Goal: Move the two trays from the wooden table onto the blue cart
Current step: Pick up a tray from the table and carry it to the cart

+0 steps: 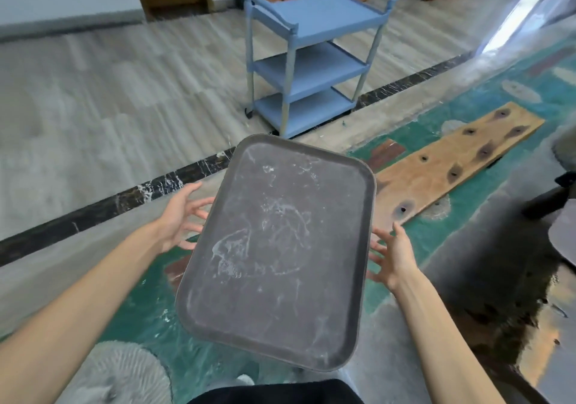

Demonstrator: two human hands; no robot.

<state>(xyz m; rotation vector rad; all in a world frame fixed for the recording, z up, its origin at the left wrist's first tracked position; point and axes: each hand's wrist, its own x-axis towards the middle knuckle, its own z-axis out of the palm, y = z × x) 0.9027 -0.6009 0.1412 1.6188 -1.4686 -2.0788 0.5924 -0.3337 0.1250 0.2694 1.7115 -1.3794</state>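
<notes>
Tray (277, 254) first: a dark grey rectangular one with rounded corners and a low raised rim, its surface scuffed with whitish smears, sits in the air between the person's two hands, tipped a little with its far end toward the cart. Left hand (179, 219) is beside the tray's left edge with fingers spread and curled toward the rim; whether the fingertips actually touch the tray I cannot tell. Right hand (392, 255) is just beside the right edge, fingers fanned wide as well, some of them reaching under the rim, and contact there is equally unclear. Both forearms are bare and stretch forward from the bottom corners of the view. Ahead, well apart from the tray, stands the blue cart (311, 57), three shelves high with a handle at the back, on pale wood-look flooring. A dark marble strip (162, 185) crosses the floor diagonally. To the right a wooden plank (452, 166) with dark holes lies flat on a green painted surface.
</notes>
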